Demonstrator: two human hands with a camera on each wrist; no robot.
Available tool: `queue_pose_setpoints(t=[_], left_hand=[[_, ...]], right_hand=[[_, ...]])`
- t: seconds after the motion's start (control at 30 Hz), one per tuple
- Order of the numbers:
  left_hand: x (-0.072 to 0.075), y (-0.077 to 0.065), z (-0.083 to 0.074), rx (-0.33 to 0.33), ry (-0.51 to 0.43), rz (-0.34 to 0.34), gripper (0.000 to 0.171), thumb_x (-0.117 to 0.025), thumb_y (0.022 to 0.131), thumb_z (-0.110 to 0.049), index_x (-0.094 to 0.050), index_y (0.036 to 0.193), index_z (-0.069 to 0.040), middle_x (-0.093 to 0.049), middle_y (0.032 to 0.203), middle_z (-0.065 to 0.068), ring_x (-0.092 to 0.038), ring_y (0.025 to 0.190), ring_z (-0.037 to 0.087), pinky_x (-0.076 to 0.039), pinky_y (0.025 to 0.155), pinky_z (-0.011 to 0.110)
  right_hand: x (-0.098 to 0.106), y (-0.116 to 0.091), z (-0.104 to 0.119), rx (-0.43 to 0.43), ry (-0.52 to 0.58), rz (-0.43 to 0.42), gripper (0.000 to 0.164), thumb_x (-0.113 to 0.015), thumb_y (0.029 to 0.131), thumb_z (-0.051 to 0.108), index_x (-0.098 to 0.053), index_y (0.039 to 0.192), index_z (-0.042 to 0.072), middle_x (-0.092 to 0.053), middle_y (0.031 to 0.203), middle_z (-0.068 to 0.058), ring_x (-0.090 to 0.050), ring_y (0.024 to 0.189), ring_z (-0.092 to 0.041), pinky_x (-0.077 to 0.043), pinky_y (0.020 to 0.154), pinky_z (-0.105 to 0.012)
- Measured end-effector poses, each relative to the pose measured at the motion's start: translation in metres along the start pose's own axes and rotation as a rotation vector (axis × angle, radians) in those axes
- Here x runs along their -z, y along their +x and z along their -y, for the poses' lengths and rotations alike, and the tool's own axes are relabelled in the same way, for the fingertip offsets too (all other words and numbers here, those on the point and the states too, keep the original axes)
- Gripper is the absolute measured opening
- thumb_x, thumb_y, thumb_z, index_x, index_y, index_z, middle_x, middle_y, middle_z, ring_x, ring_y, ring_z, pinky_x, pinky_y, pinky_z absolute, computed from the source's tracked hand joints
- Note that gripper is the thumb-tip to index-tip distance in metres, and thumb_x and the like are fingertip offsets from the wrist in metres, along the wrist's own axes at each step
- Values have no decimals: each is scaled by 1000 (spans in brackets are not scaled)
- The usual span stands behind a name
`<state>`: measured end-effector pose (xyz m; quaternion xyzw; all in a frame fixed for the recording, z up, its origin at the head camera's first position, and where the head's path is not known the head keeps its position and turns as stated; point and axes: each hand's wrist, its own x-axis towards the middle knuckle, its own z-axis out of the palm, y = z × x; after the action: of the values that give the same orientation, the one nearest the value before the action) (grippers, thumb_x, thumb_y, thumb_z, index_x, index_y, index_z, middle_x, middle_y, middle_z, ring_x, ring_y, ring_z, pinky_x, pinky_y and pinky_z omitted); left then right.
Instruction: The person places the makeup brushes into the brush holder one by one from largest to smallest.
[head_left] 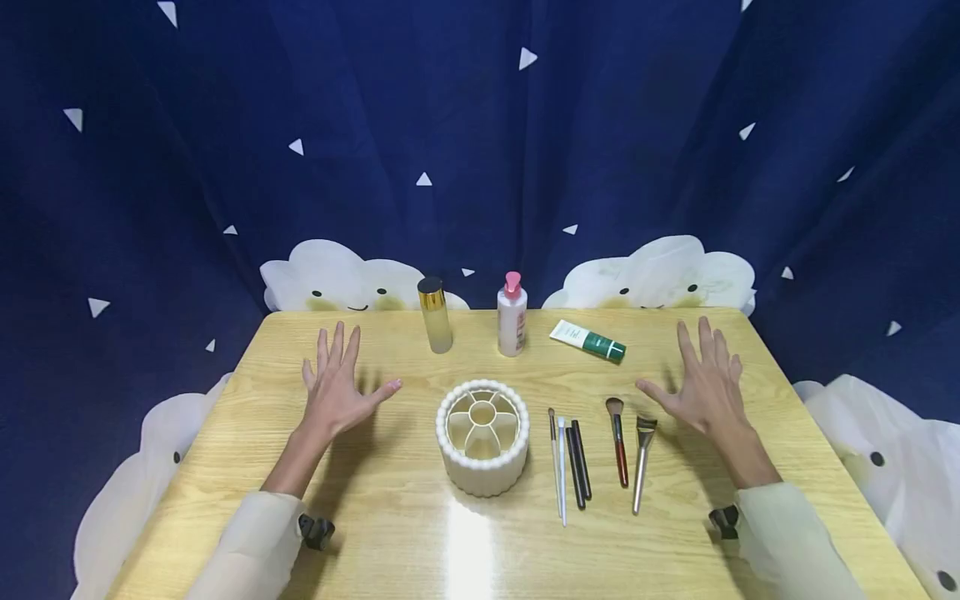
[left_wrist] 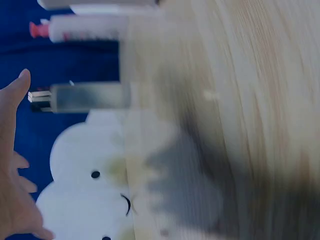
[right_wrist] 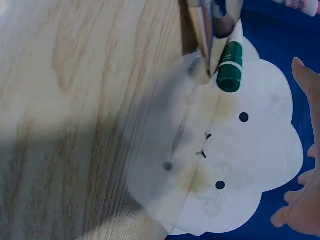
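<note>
My left hand hovers over the left part of the table with fingers spread, holding nothing. On the right, my right hand is likewise spread and empty, nearest to a flat angled brush and a brush with a dark red handle. Between the hands stands a round white divided holder with a beaded rim and bare compartments. Beside it lie two thin brushes, one with a pale blue handle, and two dark pencils. A green and white tube lies farther back.
At the back of the wooden table stand a gold-collared bottle with a black cap and a white bottle with a pink pump. A dark blue curtain hangs behind, with white cloud shapes along the table's edges.
</note>
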<state>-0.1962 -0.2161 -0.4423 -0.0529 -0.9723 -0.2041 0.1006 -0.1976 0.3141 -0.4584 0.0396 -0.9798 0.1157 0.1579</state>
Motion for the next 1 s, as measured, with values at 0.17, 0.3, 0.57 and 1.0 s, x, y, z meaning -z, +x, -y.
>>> queue_pose_setpoints(t=[0.17,0.3,0.57,1.0], left_hand=[[-2,-11,-17,-14,-181,89,106,-65,76,-59,-9,154,-15,0,161,11,4,147,35,-6,112,70],[-4,-20,-31,-66,-291,112,103,-69,77,-52,-9,154,-19,-2,161,9,-1,148,34,-10,114,67],[-16,-37,-61,-198,-398,165,102,-71,76,-51,-10,154,-24,-10,161,6,-16,145,37,-20,109,68],[-32,-50,-86,-238,-481,281,118,-78,63,-59,-11,154,-23,-20,158,13,-24,142,39,-26,109,66]], right_hand=[[8,-16,7,-24,110,75,109,-67,76,59,-10,152,5,-3,157,-26,-17,138,-53,-24,101,-74],[10,-30,12,-50,191,165,109,-66,80,56,-7,152,0,-8,154,-31,-18,136,-55,-25,102,-73],[10,-51,19,-143,292,239,100,-64,84,53,-14,149,-6,-30,143,-38,-34,126,-56,-33,99,-70],[-2,-61,31,-329,339,288,73,-66,85,46,-48,123,-14,-67,91,-18,-62,77,-23,-50,66,-33]])
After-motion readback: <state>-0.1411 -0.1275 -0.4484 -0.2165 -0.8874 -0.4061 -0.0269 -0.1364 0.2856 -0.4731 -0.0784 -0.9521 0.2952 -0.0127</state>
